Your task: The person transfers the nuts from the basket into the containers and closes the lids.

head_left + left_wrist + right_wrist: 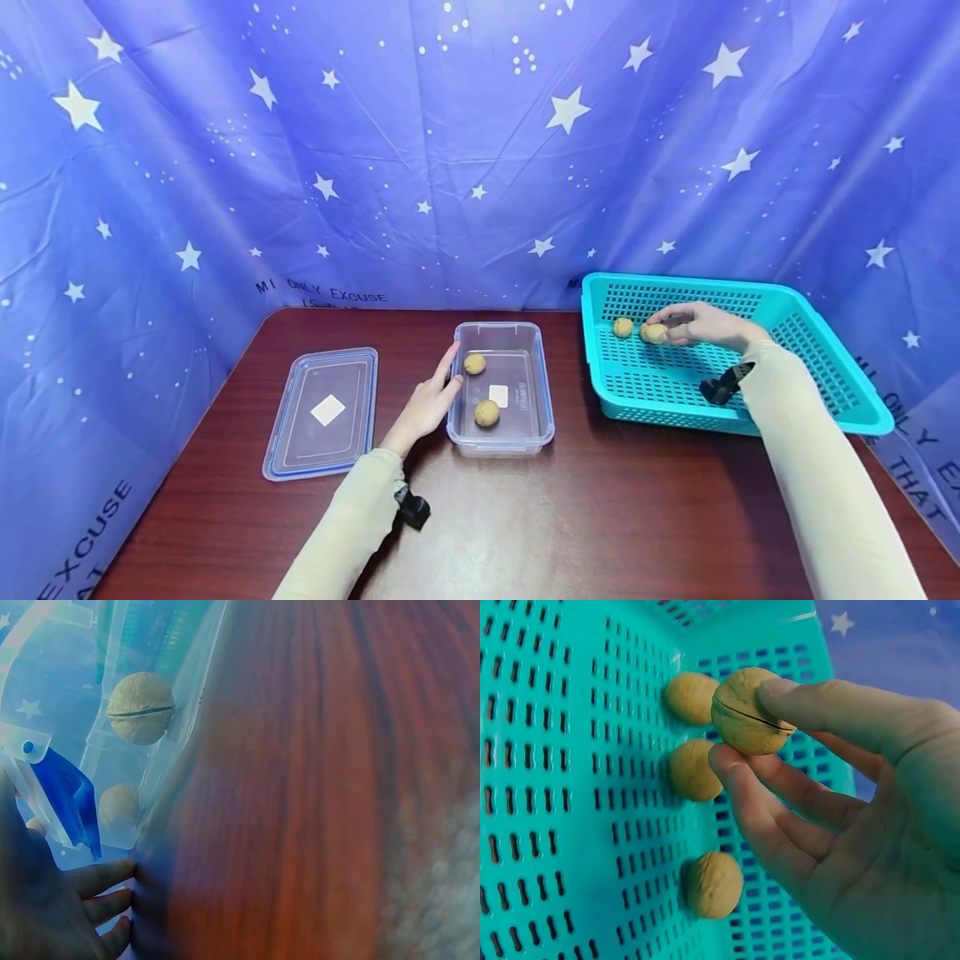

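Note:
My right hand (708, 327) is over the turquoise basket (832, 333) and pinches a walnut (751, 711) between thumb and fingertips. In the right wrist view, a dark seam runs across that walnut, and three others lie in the basket, among them a walnut (714, 885) apart from the rest. My left hand (426, 407) touches the left side of a clear plastic box (501, 448), its fingers fairly straight. Inside the box sit two walnuts, one walnut (475, 363) towards the back and another walnut (487, 412) nearer the front.
A clear lid (321, 417) with a blue edge and a white label lies on the brown table (480, 533) left of the box. Behind the table hangs a blue curtain (450, 167) with white stars. The basket stands at the table's right side.

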`<state>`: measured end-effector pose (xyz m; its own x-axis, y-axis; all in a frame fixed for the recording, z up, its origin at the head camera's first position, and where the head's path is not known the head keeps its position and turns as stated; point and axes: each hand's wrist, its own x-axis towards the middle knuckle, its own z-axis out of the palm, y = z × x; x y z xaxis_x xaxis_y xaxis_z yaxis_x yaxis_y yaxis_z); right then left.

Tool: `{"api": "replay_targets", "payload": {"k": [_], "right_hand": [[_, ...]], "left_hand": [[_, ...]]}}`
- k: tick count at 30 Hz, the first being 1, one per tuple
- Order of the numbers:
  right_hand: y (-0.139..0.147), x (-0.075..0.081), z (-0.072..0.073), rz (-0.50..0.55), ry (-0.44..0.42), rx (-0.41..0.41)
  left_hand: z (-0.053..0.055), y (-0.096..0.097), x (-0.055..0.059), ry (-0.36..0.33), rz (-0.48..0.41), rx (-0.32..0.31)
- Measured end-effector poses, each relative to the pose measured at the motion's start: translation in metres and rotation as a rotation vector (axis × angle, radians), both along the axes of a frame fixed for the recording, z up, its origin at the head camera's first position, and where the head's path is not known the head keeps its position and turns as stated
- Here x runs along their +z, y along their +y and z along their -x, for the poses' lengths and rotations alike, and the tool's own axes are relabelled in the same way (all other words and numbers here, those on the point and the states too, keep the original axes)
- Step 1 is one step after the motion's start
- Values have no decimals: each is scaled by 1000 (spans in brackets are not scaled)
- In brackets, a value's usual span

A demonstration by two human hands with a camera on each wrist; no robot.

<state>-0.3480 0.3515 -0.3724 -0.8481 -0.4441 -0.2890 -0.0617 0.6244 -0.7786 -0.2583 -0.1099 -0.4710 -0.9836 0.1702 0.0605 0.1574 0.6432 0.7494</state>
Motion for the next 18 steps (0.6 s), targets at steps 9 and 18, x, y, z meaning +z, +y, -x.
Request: {"api": "replay_targets", "payload": {"k": [9,18], "right_hand": [[-10,15,-15,-29,162,30],[-19,21,-26,-29,190,23]], "left_hand": [[-2,-1,1,-17,-9,16],[0,1,-1,-11,-5,15]]}}
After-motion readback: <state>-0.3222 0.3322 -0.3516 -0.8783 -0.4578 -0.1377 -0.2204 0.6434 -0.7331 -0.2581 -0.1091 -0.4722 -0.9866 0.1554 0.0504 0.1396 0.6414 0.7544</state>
